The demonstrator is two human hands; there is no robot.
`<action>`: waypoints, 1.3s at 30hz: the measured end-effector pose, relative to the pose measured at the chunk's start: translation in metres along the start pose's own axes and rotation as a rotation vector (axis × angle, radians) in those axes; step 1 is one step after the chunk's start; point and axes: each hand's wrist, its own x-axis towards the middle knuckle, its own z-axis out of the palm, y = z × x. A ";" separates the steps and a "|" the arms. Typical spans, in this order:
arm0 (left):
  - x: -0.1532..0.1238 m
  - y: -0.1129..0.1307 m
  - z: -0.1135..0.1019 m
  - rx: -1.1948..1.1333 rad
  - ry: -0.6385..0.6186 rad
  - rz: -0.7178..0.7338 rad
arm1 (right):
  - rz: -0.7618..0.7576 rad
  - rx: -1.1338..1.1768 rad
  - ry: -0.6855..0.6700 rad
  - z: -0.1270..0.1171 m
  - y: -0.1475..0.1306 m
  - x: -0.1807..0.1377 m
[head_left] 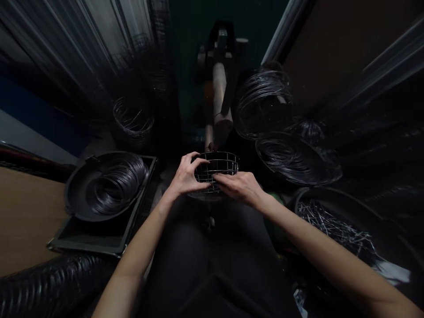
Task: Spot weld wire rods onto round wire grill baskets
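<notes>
A small round wire mesh basket (pixel 219 164) sits in front of me at mid frame, under a dim machine with a wooden roller (pixel 219 90). My left hand (pixel 187 176) curls round the basket's left side, thumb and fingers gripping its wires. My right hand (pixel 239 185) lies against the basket's front, fingers pressed together on the lower wires. Both forearms reach in from the bottom of the frame.
A black pan holding a coil of dark wire (pixel 111 183) rests on a flat tray (pixel 99 236) at left. More wire coils (pixel 265 104) hang or lie at right, one (pixel 294 159) near my right hand. A bin of short metal pins (pixel 334 227) stands at lower right.
</notes>
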 end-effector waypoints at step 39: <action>0.030 -0.012 -0.017 -0.113 -0.028 -0.031 | 0.069 -0.015 0.051 -0.010 0.014 0.020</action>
